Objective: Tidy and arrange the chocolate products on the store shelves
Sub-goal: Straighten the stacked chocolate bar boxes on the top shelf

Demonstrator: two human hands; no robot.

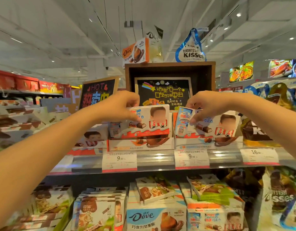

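Left hand [118,105] grip pinches top left corner of left chocolate box [149,122], upright in display tray [141,145] at upper shelf [155,160] front edge. Right hand [209,105] grip pinches top left corner of right chocolate box [215,125], upright in neighbouring tray [209,144].

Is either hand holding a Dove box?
No, the left hand and right hand each grip a white Kinder box on the shelf.
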